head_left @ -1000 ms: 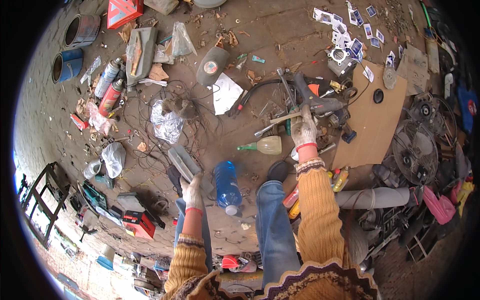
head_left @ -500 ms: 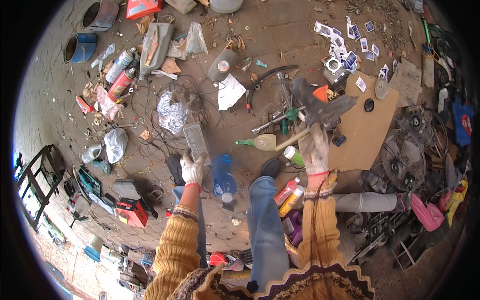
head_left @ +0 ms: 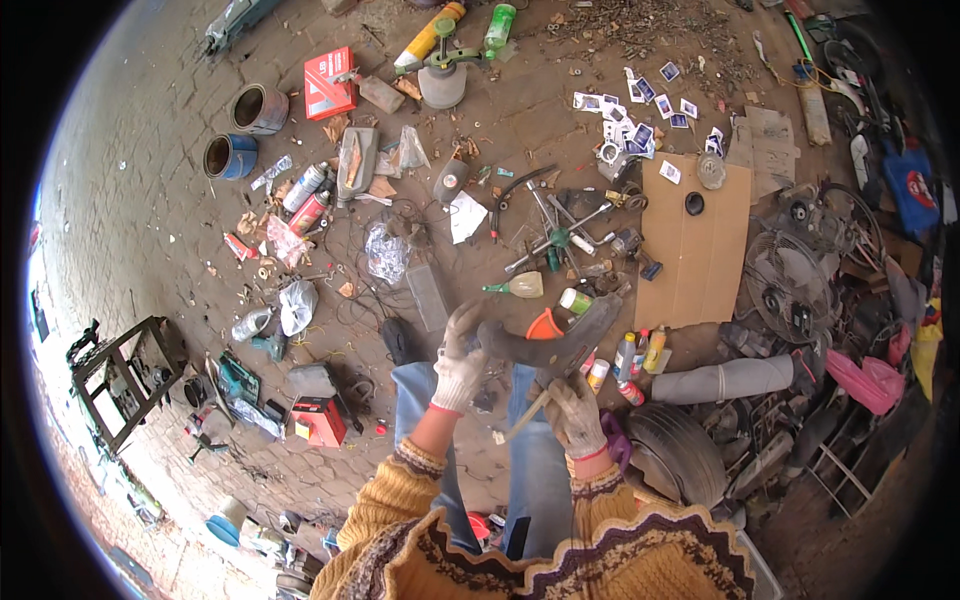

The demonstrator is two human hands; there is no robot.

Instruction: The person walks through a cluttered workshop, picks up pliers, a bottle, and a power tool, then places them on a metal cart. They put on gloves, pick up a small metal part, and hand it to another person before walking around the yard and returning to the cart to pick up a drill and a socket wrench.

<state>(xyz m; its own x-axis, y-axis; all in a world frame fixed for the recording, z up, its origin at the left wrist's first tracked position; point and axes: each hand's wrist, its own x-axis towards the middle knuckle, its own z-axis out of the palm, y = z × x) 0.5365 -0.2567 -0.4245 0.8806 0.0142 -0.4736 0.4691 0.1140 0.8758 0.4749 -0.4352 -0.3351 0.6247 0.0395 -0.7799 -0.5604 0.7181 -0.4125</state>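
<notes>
- Gloved left hand (head_left: 460,362) now grips the near-left end of a dark curved plastic part (head_left: 552,338), lifted over the knees; half a second ago it rested by the water bottle.
- Right hand (head_left: 577,412), pulled back from the far tools, is closed around a thin wooden-handled tool (head_left: 527,414) just beneath the part.
- An orange piece (head_left: 545,326) shows just behind.

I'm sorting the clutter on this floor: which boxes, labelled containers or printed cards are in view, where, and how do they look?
Red box: top left, flat, rectangular, white print.
Printed cards: scattered top centre-right, small, blue and white.
Spray cans: left of centre, lying down, red and silver.
Small bottles: right of the hands, upright, yellow and white.
Red case: lower left, boxy.
</notes>
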